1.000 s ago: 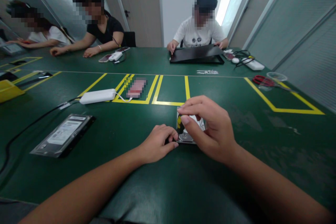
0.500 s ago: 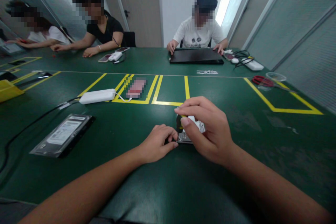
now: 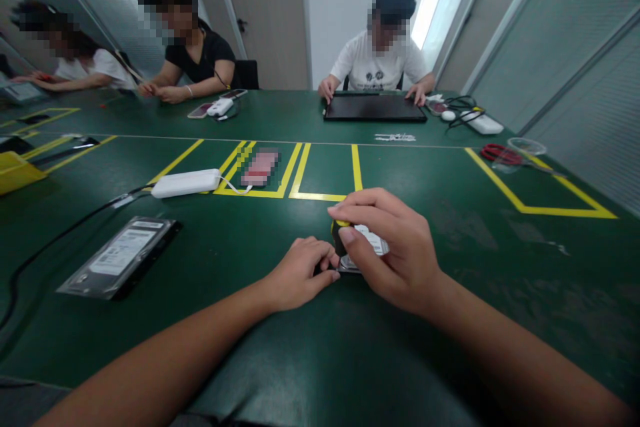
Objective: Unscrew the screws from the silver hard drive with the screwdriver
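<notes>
My right hand [image 3: 400, 250] is closed around the short black and yellow handle of a screwdriver [image 3: 337, 237], held upright. Below it a silver hard drive [image 3: 374, 240] with a white label lies flat on the green table, partly covered by that hand. The screwdriver's tip is hidden behind my fingers. At the drive's left edge, my left hand [image 3: 300, 275] has its fingers curled and its thumb pressed against the near corner. To the left lies another hard drive [image 3: 125, 250] in a clear plastic bag.
A white power strip [image 3: 185, 183] with a black cable lies ahead on the left, beside a blurred pink phone [image 3: 261, 168]. Yellow tape marks the green table [image 3: 280, 360]. Across it, a person [image 3: 383, 60] holds a flat black panel [image 3: 375, 107]; two other people sit left.
The screwdriver handle has tilted and shifted slightly left with my right hand, which has turned a little. My left hand stays put. The person in black has drawn both hands together.
</notes>
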### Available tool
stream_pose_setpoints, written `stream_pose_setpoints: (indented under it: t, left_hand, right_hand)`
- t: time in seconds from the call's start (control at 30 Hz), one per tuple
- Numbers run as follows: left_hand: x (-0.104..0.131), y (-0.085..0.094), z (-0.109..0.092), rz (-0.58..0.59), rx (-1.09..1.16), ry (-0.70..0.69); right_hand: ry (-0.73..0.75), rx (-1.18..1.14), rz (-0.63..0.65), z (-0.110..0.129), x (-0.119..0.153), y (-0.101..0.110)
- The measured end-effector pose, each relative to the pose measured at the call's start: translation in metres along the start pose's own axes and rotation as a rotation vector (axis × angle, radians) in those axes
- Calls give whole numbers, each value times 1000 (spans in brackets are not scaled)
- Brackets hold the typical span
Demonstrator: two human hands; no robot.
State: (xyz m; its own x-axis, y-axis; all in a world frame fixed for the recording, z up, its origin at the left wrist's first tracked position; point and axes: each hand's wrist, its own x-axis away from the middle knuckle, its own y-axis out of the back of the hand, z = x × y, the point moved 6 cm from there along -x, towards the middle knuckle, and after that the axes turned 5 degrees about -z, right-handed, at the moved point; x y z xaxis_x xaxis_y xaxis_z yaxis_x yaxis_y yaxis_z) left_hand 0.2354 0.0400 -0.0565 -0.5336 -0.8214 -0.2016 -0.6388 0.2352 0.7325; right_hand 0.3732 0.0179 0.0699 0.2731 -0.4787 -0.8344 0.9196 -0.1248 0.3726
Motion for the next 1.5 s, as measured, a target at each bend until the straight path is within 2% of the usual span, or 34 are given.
stream_pose_setpoints:
  t: [0.43, 0.7, 1.3, 1.5]
  left_hand:
    - [0, 1, 0, 14, 8, 21]
    - [1, 0, 1, 7, -9, -4]
    - [0, 0, 3, 3, 1, 25]
    - [0, 1, 2, -17, -5, 6]
  right_hand:
    - [-48, 65, -43, -6, 0, 3]
    - [-103, 114, -20, -5, 0, 3]
    - [-40, 60, -29, -4, -1, 1]
    - [-65, 101, -15, -7, -1, 1]
